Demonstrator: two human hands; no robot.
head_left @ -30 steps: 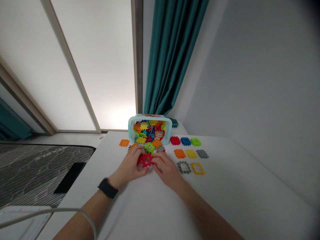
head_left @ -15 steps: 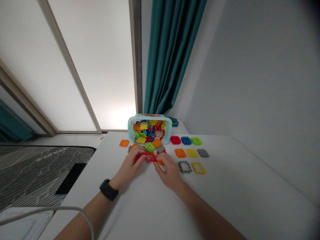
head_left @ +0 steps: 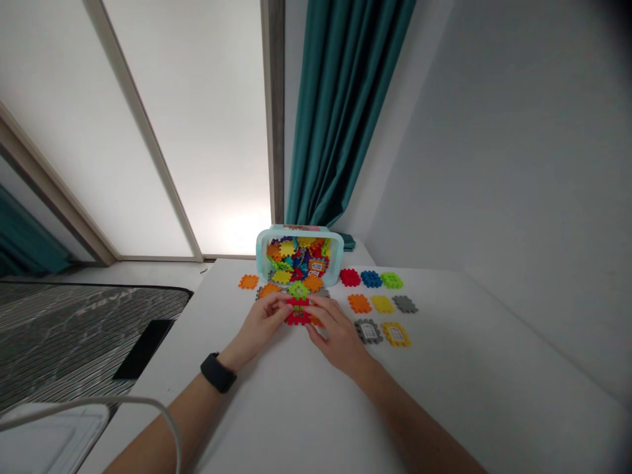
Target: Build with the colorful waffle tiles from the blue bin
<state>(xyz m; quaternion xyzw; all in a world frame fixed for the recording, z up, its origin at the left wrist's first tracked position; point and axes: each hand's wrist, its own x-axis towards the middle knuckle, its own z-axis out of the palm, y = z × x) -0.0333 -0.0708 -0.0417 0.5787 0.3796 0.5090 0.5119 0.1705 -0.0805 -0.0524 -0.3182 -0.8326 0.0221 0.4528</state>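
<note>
Between my two hands is a red square building tile point(head_left: 298, 318) with toothed edges and a window-like middle, its face turned toward me. My left hand point(head_left: 264, 322) grips its left side with thumb and fingers. On the right side, the fingers of my right hand point(head_left: 338, 332) close on the same tile and hide part of it. A green tile point(head_left: 298, 289) lies just behind it, with an orange tile point(head_left: 313, 283) and another orange tile point(head_left: 269, 290) alongside. Part of an orange piece shows under my right fingers.
A pale blue tub point(head_left: 261, 260) lies on its side at the back of the white table point(head_left: 296, 408), full of coloured tiles. Rows of tiles, including a yellow tile point(head_left: 382, 303) and a yellow window tile point(head_left: 395, 334), lie to the right. A white cable point(head_left: 123, 399) crosses the lower left.
The red tile has tipped from lying nearly flat to facing me more squarely. Both hands have drawn closer together around it. The whole view has shifted slightly.
</note>
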